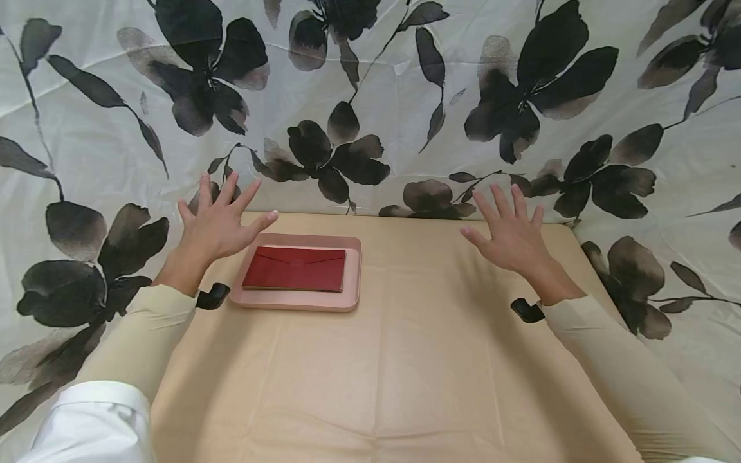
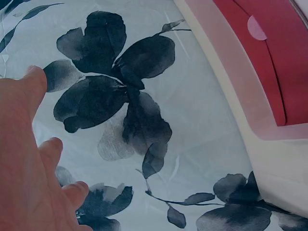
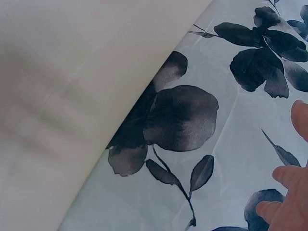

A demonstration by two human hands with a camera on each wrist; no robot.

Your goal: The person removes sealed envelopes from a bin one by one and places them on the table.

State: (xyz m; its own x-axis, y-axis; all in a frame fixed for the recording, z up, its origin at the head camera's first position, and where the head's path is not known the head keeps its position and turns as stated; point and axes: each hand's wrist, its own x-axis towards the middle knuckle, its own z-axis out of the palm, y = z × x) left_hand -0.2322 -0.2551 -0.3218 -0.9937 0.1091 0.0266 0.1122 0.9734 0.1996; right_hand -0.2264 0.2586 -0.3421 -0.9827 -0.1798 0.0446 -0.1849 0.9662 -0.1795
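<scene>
A red envelope with its pointed flap uppermost lies in a shallow pink tray, left of the middle of the table. My left hand hovers by the tray's upper left corner, fingers spread and holding nothing. On the other side, my right hand is raised over the table's far right part, its fingers also spread and free of any object. The left wrist view shows part of the envelope and a round pale seal on its flap. Fingertips of the right hand show at the edge of the right wrist view.
The table has a tan, lightly creased cover. Behind it and at both sides hangs a white cloth printed with dark flowers. A black band sits on the left wrist, another on the right.
</scene>
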